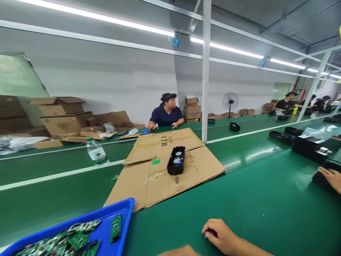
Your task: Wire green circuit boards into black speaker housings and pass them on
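My right hand (pixel 218 233) rests on the green work surface (pixel 239 199) near the front. Its fingers are curled in towards the thumb, and I see nothing held in them. Only a strip of my left hand (pixel 181 251) shows at the bottom edge; its fingers are hidden. Left of my hands stands a blue tray (pixel 128 217) holding a pile of green circuit boards (pixel 78 240), with one board (pixel 115 228) lying apart. Farther forward, an open black speaker housing (pixel 176 170) with two round drivers and thin wires sits on flattened cardboard (pixel 138 192), touched by neither hand.
A water bottle (pixel 97 153) stands left of the cardboard. A person (pixel 167 112) sits across the line. At right, another person's hand (pixel 331 177) touches a black part, near several black housings (pixel 309 147). A white post (pixel 206 71) rises behind the cardboard.
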Motion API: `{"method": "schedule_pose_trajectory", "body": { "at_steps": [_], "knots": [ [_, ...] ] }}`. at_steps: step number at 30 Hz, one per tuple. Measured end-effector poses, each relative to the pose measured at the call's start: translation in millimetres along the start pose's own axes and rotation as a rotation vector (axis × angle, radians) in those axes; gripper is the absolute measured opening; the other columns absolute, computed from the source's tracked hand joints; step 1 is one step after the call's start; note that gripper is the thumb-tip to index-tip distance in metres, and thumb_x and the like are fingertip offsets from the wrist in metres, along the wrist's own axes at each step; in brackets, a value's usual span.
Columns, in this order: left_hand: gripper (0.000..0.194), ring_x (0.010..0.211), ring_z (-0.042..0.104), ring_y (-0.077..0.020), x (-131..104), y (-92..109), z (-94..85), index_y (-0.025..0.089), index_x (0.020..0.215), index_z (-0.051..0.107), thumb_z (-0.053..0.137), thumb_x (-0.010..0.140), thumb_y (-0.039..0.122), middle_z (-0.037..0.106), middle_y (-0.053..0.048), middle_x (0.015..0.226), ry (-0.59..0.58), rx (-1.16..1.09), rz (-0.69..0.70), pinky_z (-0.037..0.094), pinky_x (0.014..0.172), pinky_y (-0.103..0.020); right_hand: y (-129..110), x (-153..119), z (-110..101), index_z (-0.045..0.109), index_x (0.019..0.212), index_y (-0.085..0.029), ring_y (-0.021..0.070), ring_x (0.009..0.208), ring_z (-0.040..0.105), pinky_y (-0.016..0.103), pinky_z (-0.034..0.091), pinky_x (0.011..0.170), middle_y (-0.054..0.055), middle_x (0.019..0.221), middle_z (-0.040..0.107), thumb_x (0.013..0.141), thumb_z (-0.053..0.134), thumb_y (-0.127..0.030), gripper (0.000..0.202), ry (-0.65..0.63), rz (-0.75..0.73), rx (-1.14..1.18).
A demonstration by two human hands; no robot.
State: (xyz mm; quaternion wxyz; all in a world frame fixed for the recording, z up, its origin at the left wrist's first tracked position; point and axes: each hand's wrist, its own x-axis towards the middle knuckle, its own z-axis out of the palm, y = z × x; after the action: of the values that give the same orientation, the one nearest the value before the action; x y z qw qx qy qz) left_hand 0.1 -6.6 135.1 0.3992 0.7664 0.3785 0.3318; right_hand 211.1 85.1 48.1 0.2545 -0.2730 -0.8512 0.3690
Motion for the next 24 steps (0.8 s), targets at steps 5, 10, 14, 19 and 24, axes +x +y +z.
{"method": "schedule_pose_trajectory", "body": {
  "at_steps": [5, 10, 14, 19, 24],
  "knots": [
    [0.042, 0.117, 0.042, -0.0263, 85.8, -42.5, -34.4, 0.018, 0.124, 0.04, 0.045, 0.084, 0.032, 0.043, -0.012, 0.128, 0.465, 0.328, -0.178, 0.038, 0.096, -0.048, 12.3, 12.3, -13.8, 0.059, 0.082, -0.018, 0.0132, 0.067, 0.055, 0.022, 0.04, 0.066, 0.0, 0.069, 0.061, 0.078, 0.044, -0.013, 0.017, 0.198, 0.077, 0.025],
    [0.071, 0.134, 0.003, -0.0384, 132.0, -96.7, -73.2, -0.011, 0.128, 0.021, 0.043, 0.069, 0.022, 0.02, -0.033, 0.138, 0.785, 0.613, -0.372, 0.016, 0.107, -0.052, 25.7, 25.5, -29.7, 0.06, 0.08, -0.016, 0.0122, 0.059, 0.053, 0.021, 0.039, 0.058, 0.0, 0.064, 0.059, 0.076, 0.041, -0.01, 0.02, 0.365, 0.193, 0.041],
    [0.072, 0.131, 0.016, -0.0421, 133.3, -124.9, -108.4, -0.009, 0.13, 0.021, 0.039, 0.069, 0.024, 0.016, -0.032, 0.141, 0.767, 0.724, -0.444, 0.025, 0.102, -0.055, 32.1, 31.3, -27.3, 0.062, 0.075, -0.017, 0.0108, 0.056, 0.053, 0.019, 0.039, 0.056, -0.003, 0.057, 0.057, 0.071, 0.045, -0.006, 0.021, 0.383, 0.215, 0.083],
    [0.062, 0.118, 0.039, -0.0465, 137.7, -138.7, -136.7, -0.007, 0.119, 0.04, 0.034, 0.069, 0.029, 0.028, -0.032, 0.136, 0.724, 0.795, -0.548, 0.035, 0.092, -0.055, 34.9, 34.5, -25.0, 0.063, 0.074, -0.017, 0.0097, 0.051, 0.052, 0.017, 0.038, 0.051, -0.004, 0.055, 0.055, 0.07, 0.043, -0.006, 0.023, 0.37, 0.226, 0.137],
    [0.062, 0.114, 0.043, -0.0433, 140.8, -142.3, -116.8, 0.002, 0.104, 0.048, 0.035, 0.067, 0.05, 0.04, -0.031, 0.122, 0.784, 0.829, -0.596, 0.039, 0.089, -0.05, 38.9, 36.2, -25.6, 0.062, 0.074, -0.017, 0.0096, 0.052, 0.052, 0.018, 0.04, 0.053, -0.005, 0.055, 0.054, 0.07, 0.045, -0.007, 0.02, 0.389, 0.232, 0.164]
  ]
}}
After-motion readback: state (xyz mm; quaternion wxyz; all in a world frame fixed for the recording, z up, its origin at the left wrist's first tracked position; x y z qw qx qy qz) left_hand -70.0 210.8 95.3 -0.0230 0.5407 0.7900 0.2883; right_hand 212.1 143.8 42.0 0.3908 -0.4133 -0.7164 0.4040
